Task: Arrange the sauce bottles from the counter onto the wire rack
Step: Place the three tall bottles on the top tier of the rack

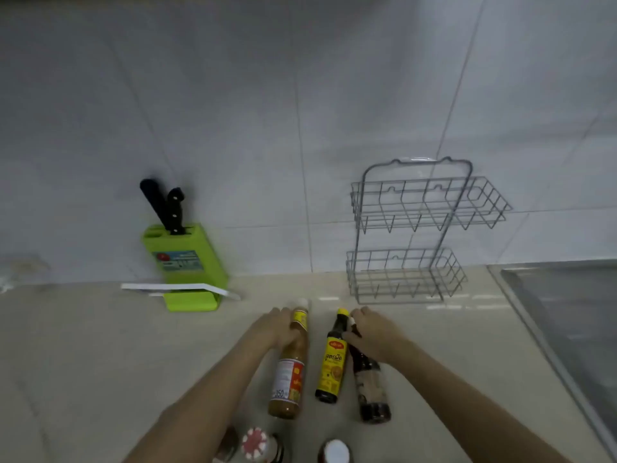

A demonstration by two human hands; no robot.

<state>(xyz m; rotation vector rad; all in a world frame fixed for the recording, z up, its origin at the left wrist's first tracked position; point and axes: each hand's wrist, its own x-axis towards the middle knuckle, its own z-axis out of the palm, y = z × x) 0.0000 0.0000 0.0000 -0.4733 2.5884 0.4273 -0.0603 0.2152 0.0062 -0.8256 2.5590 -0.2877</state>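
Three sauce bottles stand on the beige counter point(100, 345). My left hand point(272, 329) wraps the neck of a tall orange-brown sauce bottle point(288, 372) with a white cap. My right hand point(372, 335) grips the neck of a dark bottle point(372, 392) on the right. Between them stands a dark bottle with a yellow label point(332, 359), untouched as far as I can tell. A two-tier wire rack point(410, 228), with nothing in it, leans on the tiled wall behind the bottles. Two more bottle caps point(255, 442) point(335, 451) show at the bottom edge.
A green knife block point(185, 265) with two black-handled knives stands at the back left, a white strip point(177, 288) lying in front of it. A steel sink point(567, 312) lies at the right. The tiled wall closes off the back.
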